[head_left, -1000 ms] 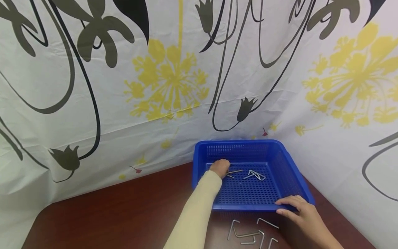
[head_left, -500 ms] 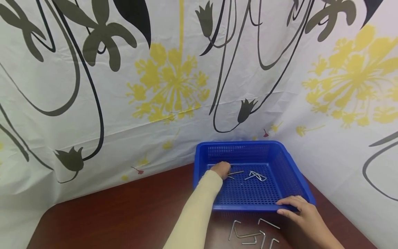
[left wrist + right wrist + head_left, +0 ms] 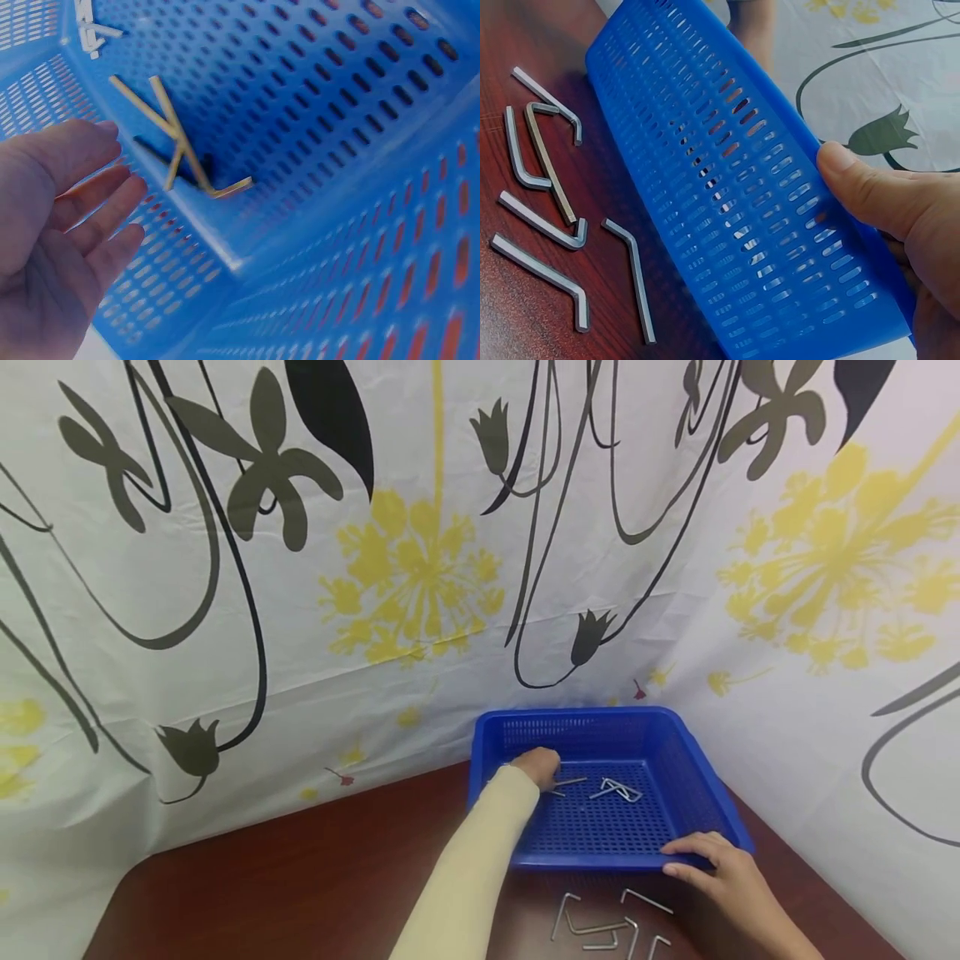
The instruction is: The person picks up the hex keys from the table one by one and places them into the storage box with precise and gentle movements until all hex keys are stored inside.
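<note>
The left hand (image 3: 537,767), in a cream sleeve (image 3: 472,877), reaches into the blue basket (image 3: 697,777) at its rear left corner. In the left wrist view its fingers (image 3: 90,217) lie straight and slightly apart, holding nothing, and the two crossed hex keys (image 3: 176,146) lie on the basket floor just beyond the fingertips, not touching them. The long arms of those keys run away from the fingertips toward the far wall, and one bent short end points to the right, toward the basket's middle. In the head view these same keys show beside the hand, their long axes running roughly left to right across the basket floor.

Further right on the basket floor lies a small tangle of hex keys (image 3: 618,788), near the middle and well apart from the left hand.

On the bench (image 3: 300,877), just in front of the basket's near wall, loose hex keys (image 3: 600,922) lie flat, their long arms mostly running toward and away from the basket.

The right hand (image 3: 723,872) grips the basket's near right corner, thumb (image 3: 870,187) pressed on the outside of the slotted wall, the other fingers hidden behind it.

No writing or label can be read on anything.
</note>
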Available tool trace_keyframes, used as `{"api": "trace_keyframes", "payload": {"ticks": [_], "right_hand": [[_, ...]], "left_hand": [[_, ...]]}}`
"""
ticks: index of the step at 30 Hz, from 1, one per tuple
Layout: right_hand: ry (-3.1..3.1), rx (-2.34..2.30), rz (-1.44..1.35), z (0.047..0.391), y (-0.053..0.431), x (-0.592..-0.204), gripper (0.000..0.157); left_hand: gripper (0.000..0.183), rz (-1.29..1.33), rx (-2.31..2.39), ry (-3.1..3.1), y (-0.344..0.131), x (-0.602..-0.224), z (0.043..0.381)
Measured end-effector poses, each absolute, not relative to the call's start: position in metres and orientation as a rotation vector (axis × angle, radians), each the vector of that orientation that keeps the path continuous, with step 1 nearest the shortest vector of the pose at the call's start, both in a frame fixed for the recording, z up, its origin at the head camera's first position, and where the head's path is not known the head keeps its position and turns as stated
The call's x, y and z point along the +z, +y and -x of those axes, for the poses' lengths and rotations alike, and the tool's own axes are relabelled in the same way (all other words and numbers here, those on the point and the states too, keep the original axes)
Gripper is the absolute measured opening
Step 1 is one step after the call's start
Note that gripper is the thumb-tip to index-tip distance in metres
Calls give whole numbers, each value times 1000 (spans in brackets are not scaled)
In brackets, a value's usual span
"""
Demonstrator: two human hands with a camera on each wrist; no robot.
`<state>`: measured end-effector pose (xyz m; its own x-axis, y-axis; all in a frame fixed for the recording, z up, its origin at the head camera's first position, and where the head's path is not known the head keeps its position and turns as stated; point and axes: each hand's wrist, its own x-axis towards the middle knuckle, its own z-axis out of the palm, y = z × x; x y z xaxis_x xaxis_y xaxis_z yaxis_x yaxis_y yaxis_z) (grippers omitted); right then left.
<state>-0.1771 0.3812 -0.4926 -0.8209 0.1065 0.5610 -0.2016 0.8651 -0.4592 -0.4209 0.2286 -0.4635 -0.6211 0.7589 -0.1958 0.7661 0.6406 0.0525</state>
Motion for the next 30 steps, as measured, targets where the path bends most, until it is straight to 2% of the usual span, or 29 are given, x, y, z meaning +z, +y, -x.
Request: {"api": "trace_keyframes", "payload": {"ticks": [7,11,21,30], "right_hand": [[-2548,695,39,179,379,-491,18],[-2623,684,65,177,381,-492,18],[-2893,711,-118,184,390,-456,25],[-2686,594,-251,186,359,-428,19]], "left_hand": [[20,-1212,-11,2681,216,-441,417],[22,-1235,-16,2694,206,-426,413],[22,-1316,-89,2746,167,-392,398],[21,-1508,-12,2824,127,-389,376]]}}
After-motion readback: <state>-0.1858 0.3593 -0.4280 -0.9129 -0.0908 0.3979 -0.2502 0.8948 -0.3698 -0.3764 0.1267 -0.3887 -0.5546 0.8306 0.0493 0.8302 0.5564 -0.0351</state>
